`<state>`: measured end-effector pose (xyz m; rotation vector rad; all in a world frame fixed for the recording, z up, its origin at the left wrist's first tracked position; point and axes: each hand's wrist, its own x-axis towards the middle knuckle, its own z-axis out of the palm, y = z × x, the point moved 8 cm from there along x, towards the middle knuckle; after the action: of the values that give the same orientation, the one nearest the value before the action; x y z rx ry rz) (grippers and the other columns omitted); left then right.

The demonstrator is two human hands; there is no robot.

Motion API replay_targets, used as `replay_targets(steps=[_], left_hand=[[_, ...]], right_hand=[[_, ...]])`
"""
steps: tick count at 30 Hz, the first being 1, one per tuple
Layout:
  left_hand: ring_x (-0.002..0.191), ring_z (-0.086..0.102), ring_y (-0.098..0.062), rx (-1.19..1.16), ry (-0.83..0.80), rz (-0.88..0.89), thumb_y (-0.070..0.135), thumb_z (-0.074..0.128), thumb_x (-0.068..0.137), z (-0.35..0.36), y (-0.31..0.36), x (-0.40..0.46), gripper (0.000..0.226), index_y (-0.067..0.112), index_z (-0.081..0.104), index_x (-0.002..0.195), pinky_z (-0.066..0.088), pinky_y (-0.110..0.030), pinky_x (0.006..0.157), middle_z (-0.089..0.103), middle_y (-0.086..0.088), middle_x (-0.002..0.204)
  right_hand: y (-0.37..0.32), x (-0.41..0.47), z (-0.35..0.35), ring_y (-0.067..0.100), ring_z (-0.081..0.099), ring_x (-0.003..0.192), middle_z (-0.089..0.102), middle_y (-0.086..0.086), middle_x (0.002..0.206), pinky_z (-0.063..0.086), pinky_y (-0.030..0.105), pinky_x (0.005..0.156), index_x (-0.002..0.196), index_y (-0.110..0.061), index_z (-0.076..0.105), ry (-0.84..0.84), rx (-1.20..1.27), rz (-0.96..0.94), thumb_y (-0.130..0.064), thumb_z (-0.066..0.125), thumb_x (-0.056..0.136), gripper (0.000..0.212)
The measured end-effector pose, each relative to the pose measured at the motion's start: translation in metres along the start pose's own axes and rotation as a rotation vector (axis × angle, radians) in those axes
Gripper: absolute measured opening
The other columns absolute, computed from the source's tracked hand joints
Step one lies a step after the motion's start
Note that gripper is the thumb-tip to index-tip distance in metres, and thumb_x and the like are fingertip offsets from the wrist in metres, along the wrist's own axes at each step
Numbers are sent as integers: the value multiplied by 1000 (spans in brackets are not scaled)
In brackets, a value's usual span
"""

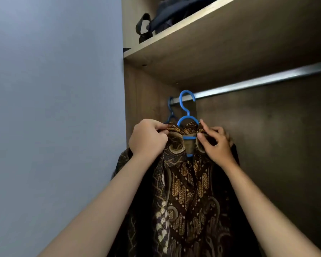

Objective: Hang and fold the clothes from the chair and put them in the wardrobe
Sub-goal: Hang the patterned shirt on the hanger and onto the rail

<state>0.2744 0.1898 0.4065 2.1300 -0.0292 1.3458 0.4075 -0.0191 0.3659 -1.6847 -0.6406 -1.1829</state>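
A brown batik shirt [187, 191] with gold patterns hangs on a blue plastic hanger [187, 108], whose hook sits over the metal wardrobe rail [258, 81]. My left hand [147, 138] pinches the left side of the shirt's collar. My right hand [214, 143] pinches the right side of the collar. Both arms reach up from the bottom of the view. The shirt's lower part runs out of the frame.
A second blue hanger [171, 112] hangs on the rail at the far left, behind my left hand. A wooden shelf [211, 39] above the rail carries a dark bag [167, 17]. A pale blue wall [54, 108] stands to the left of the wardrobe.
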Motion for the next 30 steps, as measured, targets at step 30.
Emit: replay_targets(steps=[30], left_hand=[[97, 62, -15, -183, -114, 66, 27, 63, 86, 144, 58, 63, 18, 34, 70, 101, 49, -29, 70, 68, 9, 104]], right_hand=[[99, 80, -72, 17, 49, 119, 52, -14, 113, 36, 51, 107, 106, -78, 43, 216, -70, -75, -71, 51, 75, 33]])
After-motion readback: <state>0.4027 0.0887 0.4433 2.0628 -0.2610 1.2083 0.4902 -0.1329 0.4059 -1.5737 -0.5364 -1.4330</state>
